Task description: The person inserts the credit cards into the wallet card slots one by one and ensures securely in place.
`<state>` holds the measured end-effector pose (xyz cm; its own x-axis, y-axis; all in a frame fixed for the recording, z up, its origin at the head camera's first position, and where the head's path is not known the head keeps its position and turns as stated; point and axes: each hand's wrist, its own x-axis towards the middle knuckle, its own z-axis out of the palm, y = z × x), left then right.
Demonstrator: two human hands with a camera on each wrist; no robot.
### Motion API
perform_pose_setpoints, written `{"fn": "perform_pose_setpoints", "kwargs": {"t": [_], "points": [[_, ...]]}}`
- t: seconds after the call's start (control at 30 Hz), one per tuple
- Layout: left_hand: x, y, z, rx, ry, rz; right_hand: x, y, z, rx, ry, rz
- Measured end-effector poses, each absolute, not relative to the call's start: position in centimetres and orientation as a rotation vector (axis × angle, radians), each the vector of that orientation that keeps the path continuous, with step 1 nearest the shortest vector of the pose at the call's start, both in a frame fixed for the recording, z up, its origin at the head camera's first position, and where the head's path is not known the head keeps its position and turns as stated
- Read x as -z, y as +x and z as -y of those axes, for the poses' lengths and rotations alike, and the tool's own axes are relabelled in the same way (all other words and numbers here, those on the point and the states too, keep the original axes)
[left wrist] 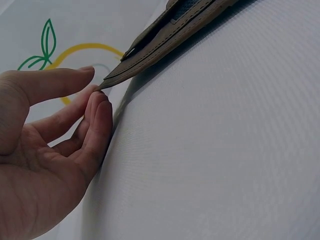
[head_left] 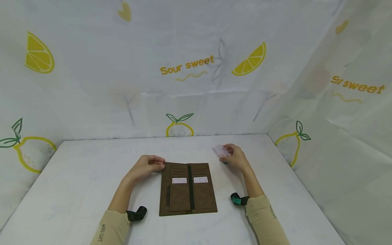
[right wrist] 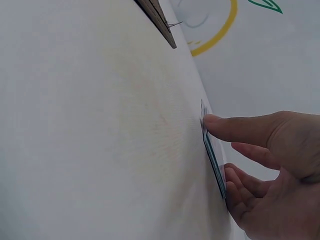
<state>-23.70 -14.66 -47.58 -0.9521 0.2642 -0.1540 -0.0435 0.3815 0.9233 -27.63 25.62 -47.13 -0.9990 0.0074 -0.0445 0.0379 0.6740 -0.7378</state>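
Observation:
A brown long wallet [head_left: 200, 197] lies open on the table, with card slots on both inner panels and a dark strip between them. One pale card [head_left: 179, 180] shows in the left panel's slots and another pale card [head_left: 200, 180] in the right's. My left hand [head_left: 148, 167] pinches the wallet's far left corner; in the left wrist view its fingertips [left wrist: 101, 97] meet that corner. Beyond the wallet to the right, my right hand [head_left: 235, 156] grips a small stack of cards [head_left: 221, 150]. Teal edges show along the stack [right wrist: 214, 162] in the right wrist view, low over the table.
A white table [head_left: 92, 190] carries everything. White curtains with lemon prints [head_left: 196, 102] stand behind it and along the right side. Each wrist wears a dark strap device, the left one [head_left: 137, 213] near the wallet's front left and the right one [head_left: 239, 199] off its right side.

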Motion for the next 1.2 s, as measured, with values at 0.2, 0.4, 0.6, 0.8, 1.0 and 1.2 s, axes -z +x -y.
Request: {"fn": "perform_pose_setpoints", "kwargs": {"t": [0.2, 0.4, 0.6, 0.8, 1.0, 1.2], "points": [[47.66, -23.74, 14.66, -1.603, 0.202, -2.364, 47.23, -27.64, -25.62, 1.271, 0.017, -2.850], [47.63, -23.65, 14.56, -1.612, 0.217, -2.360, 47.23, -27.56, -25.41, 1.304, 0.040, -2.835], [47.57, -23.62, 14.73, -1.618, 0.229, -2.356, 47.14, -27.45, -25.18, 1.310, 0.107, -2.844], [47.65, -23.68, 14.61, -1.618, 0.221, -2.350, 47.08, -27.47, -25.28, 1.311, 0.114, -2.881], [47.72, -23.77, 14.61, -1.618, 0.217, -2.351, 47.06, -27.55, -25.66, 1.333, 0.047, -2.908], [47.62, -23.66, 14.73, -1.610, 0.206, -2.353, 46.95, -27.57, -25.80, 1.404, 0.004, -2.880]]}}
